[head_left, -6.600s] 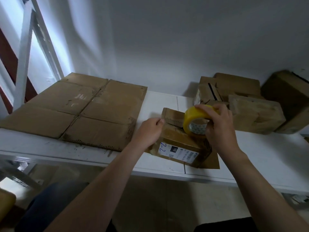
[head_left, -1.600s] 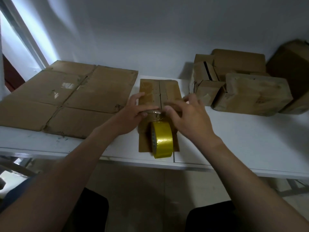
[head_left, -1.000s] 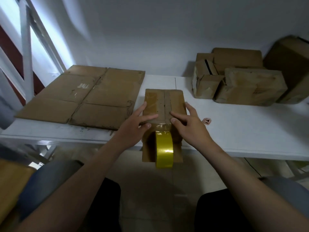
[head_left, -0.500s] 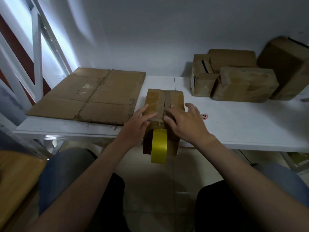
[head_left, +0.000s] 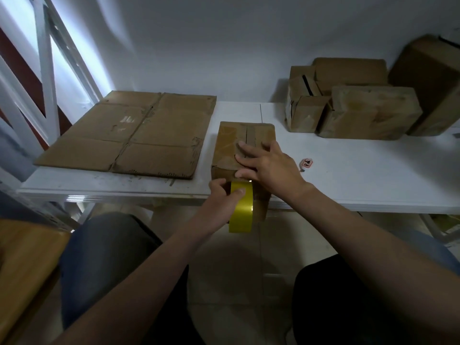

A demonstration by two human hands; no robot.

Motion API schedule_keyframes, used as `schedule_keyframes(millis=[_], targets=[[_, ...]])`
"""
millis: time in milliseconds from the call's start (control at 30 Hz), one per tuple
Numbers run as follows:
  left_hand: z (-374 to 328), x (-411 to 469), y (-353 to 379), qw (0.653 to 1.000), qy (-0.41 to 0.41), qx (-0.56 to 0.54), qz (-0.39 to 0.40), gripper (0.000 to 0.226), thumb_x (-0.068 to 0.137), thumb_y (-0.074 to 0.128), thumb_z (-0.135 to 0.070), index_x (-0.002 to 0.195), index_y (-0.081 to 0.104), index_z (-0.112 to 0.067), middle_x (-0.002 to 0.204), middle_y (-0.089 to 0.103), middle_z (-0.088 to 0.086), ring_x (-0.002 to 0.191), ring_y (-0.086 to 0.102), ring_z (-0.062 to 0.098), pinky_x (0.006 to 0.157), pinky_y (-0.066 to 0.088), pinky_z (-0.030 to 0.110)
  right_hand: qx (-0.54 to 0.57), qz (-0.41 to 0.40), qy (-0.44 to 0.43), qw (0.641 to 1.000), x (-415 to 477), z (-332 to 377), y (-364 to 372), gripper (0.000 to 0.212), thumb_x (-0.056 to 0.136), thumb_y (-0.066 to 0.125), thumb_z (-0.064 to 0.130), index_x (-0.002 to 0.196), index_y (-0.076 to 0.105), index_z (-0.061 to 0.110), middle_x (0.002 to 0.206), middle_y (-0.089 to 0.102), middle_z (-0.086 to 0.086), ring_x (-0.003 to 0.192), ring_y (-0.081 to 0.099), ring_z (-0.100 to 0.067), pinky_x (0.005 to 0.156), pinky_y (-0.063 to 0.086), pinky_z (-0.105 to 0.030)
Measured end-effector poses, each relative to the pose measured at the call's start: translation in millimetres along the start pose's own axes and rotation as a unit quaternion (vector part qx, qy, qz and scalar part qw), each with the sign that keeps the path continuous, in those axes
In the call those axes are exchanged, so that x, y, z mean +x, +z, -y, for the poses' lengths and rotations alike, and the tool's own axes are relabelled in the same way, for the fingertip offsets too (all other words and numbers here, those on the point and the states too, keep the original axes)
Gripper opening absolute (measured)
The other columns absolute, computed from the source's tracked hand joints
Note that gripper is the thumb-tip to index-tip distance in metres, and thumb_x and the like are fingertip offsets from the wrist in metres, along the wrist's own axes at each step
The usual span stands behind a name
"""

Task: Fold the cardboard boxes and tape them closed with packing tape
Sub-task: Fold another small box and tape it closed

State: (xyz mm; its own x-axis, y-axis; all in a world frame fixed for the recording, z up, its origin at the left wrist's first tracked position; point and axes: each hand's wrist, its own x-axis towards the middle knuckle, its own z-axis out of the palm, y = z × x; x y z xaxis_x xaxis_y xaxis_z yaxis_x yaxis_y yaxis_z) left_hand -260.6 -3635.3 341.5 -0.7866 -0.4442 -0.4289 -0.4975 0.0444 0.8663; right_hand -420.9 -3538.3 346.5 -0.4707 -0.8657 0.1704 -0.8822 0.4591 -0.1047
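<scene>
A small folded cardboard box (head_left: 230,143) stands at the front edge of the white table (head_left: 361,180), its top flaps closed along a centre seam. A yellow roll of packing tape (head_left: 241,212) hangs against the box's near face, below the table edge. My left hand (head_left: 221,197) grips the roll from the left, thumb across its yellow band. My right hand (head_left: 270,166) lies flat on the near half of the box top, fingers spread and pressing down over the seam.
A large flattened cardboard sheet (head_left: 134,135) covers the table's left part. Several closed boxes (head_left: 371,110) are stacked at the back right against the wall. A small red-and-white tag (head_left: 307,163) lies right of the box. My knees are under the table edge.
My left hand left the box top and came down to take hold of the hanging tape roll. My right hand stayed pressing on the top.
</scene>
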Motion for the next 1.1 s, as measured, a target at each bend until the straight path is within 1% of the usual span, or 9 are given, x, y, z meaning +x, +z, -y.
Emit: schedule_keyframes(millis=[167,300,433,533,633,767,900,1033,1100], targets=[[14,11,7,1.000,0.005,-0.003,-0.010,0.080,0.066,0.050,-0.081,0.133,0.034,-0.039,0.121,0.069,0.005,0.103,0.072,0.023,0.094,0.056,0.053,-0.024,0.003,-0.017,1.000,-2,-4,7,0.069,0.091,0.032,0.071,0.149,0.047,0.036,0.155,0.044,0.015,0.150,0.029,-0.032,0.118,0.024,-0.060],[11,13,8,0.999,-0.037,0.002,0.006,0.058,0.080,0.054,-0.070,0.123,0.039,-0.033,0.104,0.077,0.004,0.093,0.076,0.022,0.091,0.057,0.050,-0.010,-0.011,-0.022,1.000,-2,-3,6,0.069,0.089,0.032,0.069,0.146,0.051,0.036,0.153,0.048,0.014,0.149,0.032,-0.032,0.116,0.027,-0.062],[21,29,5,0.998,-0.063,0.017,0.004,0.092,0.060,0.056,-0.080,0.132,0.042,-0.025,0.112,0.073,0.005,0.100,0.072,0.025,0.088,0.058,0.051,-0.013,-0.022,-0.024,0.999,-2,-3,10,0.065,0.091,0.034,0.068,0.145,0.052,0.036,0.151,0.050,0.012,0.147,0.035,-0.034,0.114,0.030,-0.063],[9,17,5,0.994,-0.103,-0.007,0.034,0.058,0.093,0.057,-0.058,0.134,0.044,-0.019,0.101,0.078,0.007,0.089,0.077,0.024,0.070,0.061,0.037,-0.011,-0.028,-0.022,0.999,-3,-3,12,0.065,0.091,0.035,0.068,0.146,0.051,0.036,0.152,0.050,0.012,0.148,0.034,-0.034,0.113,0.032,-0.063],[9,16,1,0.992,-0.106,-0.022,0.060,0.030,0.105,0.053,-0.039,0.125,0.053,-0.016,0.091,0.079,0.009,0.074,0.077,0.018,0.049,0.056,0.026,-0.011,-0.044,-0.018,0.999,-5,-1,15,0.062,0.093,0.040,0.065,0.146,0.051,0.036,0.152,0.050,0.011,0.147,0.035,-0.035,0.111,0.035,-0.064],[14,17,-5,0.991,-0.094,-0.067,0.068,0.018,0.103,0.054,-0.028,0.115,0.059,-0.015,0.092,0.079,0.010,0.087,0.077,0.021,0.080,0.060,0.035,-0.028,-0.058,-0.009,0.998,-9,0,22,0.069,0.086,0.064,0.062,0.149,0.046,0.037,0.154,0.047,0.012,0.147,0.035,-0.035,0.110,0.038,-0.063],[17,22,-10,0.992,-0.071,-0.085,0.059,0.026,0.099,0.059,-0.028,0.122,0.062,-0.016,0.096,0.079,0.007,0.092,0.077,0.021,0.090,0.059,0.041,-0.046,-0.067,-0.010,0.997,-11,-1,27,0.084,0.077,0.077,0.059,0.151,0.045,0.036,0.155,0.046,0.010,0.146,0.037,-0.037,0.108,0.039,-0.063],[23,25,-7,0.992,-0.053,-0.101,0.049,0.022,0.097,0.064,-0.029,0.118,0.061,-0.025,0.107,0.077,0.011,0.097,0.075,0.027,0.092,0.058,0.052,-0.071,-0.060,-0.029,0.995,-10,-4,27,0.084,0.079,0.072,0.062,0.152,0.041,0.034,0.157,0.044,0.008,0.146,0.036,-0.037,0.112,0.033,-0.064],[24,27,-6,0.992,-0.045,-0.105,0.049,0.014,0.097,0.065,-0.028,0.110,0.060,-0.028,0.110,0.075,0.013,0.098,0.075,0.029,0.092,0.058,0.053,-0.069,-0.071,-0.033,0.995,-12,-7,18,0.075,0.089,0.054,0.070,0.154,0.039,0.034,0.159,0.041,0.008,0.149,0.033,-0.033,0.117,0.024,-0.064]])
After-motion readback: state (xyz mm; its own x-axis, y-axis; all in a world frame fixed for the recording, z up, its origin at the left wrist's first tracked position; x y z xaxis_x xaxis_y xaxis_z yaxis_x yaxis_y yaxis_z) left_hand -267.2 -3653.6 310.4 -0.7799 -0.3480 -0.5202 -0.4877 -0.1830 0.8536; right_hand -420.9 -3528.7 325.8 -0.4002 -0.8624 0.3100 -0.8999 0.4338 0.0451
